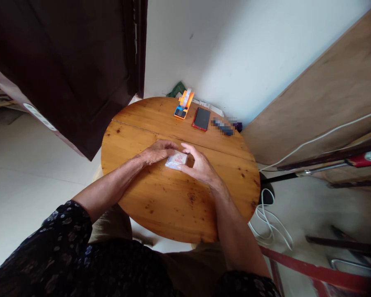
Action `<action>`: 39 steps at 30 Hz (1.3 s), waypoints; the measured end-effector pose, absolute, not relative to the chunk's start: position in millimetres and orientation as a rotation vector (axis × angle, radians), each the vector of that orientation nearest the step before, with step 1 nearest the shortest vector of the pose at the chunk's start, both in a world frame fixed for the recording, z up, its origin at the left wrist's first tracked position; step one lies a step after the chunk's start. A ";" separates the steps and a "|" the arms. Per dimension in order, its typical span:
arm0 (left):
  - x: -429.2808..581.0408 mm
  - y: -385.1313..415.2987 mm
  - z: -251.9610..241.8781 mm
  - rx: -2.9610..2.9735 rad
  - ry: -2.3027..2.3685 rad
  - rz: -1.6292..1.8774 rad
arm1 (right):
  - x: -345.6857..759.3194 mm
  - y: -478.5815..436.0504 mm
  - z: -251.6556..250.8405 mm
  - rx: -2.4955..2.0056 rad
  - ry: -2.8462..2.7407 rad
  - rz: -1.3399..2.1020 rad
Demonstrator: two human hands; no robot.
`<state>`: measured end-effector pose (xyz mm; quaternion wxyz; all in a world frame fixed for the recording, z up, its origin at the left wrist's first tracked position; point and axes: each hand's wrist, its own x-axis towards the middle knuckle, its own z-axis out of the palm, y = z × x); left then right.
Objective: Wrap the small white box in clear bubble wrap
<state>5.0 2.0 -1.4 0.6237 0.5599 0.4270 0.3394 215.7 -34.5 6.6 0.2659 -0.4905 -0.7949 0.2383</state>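
Observation:
Near the middle of the round wooden table (173, 206), a small white flat packet (177, 160) with red print lies between my two hands. My left hand (160, 152) closes on its left side, fingers curled over the far edge. From the right, my right hand (200, 165) grips the packet, with the thumb at its near right edge and the fingers arched beyond it. Whether the packet rests on the wood or is slightly raised, I cannot tell.
Along the table's far side are an orange and blue tool (183, 105) with a white strip, a red-edged phone (201, 119) and a pixelated dark object (223, 127). A white wall stands behind. White cable (267, 214) loops on the floor at right; a dark door (64, 62) is left.

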 end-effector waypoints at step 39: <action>4.7 5.9 -3.4 1.247 0.967 0.740 | 207.7 -46.2 26.6 -1.369 -2.349 0.362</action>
